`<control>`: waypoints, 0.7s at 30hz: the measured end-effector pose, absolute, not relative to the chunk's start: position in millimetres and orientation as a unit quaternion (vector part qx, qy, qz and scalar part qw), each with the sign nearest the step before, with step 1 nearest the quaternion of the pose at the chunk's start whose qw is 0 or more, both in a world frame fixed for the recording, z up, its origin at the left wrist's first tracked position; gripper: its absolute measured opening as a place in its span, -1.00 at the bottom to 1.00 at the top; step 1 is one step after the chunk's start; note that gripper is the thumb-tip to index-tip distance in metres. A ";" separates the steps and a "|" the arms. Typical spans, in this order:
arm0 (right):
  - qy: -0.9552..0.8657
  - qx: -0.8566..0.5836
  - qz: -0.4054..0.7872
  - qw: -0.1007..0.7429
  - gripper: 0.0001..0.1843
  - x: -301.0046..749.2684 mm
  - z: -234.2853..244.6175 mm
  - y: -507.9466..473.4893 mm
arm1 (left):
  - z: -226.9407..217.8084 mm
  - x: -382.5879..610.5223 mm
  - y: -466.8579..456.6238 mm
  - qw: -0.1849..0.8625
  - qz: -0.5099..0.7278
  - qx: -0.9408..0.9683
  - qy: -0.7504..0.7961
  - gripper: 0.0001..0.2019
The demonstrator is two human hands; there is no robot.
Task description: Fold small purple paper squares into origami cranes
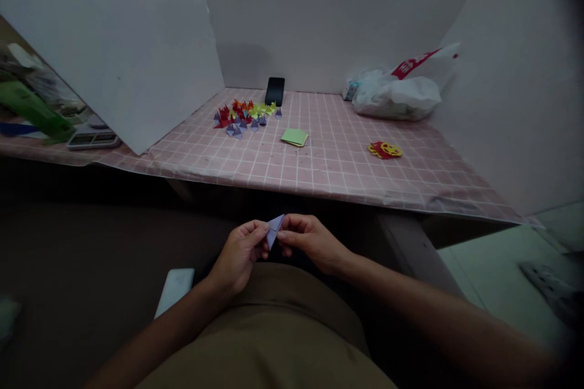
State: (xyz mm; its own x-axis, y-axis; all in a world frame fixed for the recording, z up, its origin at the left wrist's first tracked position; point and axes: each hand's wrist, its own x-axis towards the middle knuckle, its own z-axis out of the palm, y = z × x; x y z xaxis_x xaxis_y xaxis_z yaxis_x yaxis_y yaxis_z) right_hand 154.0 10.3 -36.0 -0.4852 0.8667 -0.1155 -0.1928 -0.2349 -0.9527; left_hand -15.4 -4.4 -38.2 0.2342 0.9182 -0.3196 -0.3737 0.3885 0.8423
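- Purple paper fold (275, 229) pinched between left hand (239, 253) and right hand (310, 242), over the lap, below table (328, 164) edge.
- Judged light, thin, easily creased; best gripped at edges.
- Paper stack (294, 137) mid-table.
- Folded pieces (244, 114) and phone (275, 91) seen farther back.

One phone (275, 91), one plastic bag (396, 96), one held paper piece (275, 228).

Between my left hand (237, 253) and right hand (311, 240) I see a paper piece (275, 230), matt lilac, crisply creased. Beyond them the tablecloth (337, 167) looks smooth, faintly glossy plastic; farther right, a crinkled plastic bag (396, 97).
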 end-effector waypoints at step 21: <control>-0.504 -0.344 0.697 0.377 -0.80 151.1 -34.1 8.3 | -45.2 -10.6 -6.2 0.800 0.423 0.204 0.373 -0.79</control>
State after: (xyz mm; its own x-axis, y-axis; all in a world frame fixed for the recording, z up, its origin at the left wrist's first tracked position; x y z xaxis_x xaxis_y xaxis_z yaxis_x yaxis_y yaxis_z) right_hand 151.1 8.3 -34.1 -0.4793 0.8719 -0.0999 -0.1785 -0.2084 -0.9616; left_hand -10.6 -6.2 -45.2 0.3645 0.8291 -0.4240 -0.5243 0.5590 0.6423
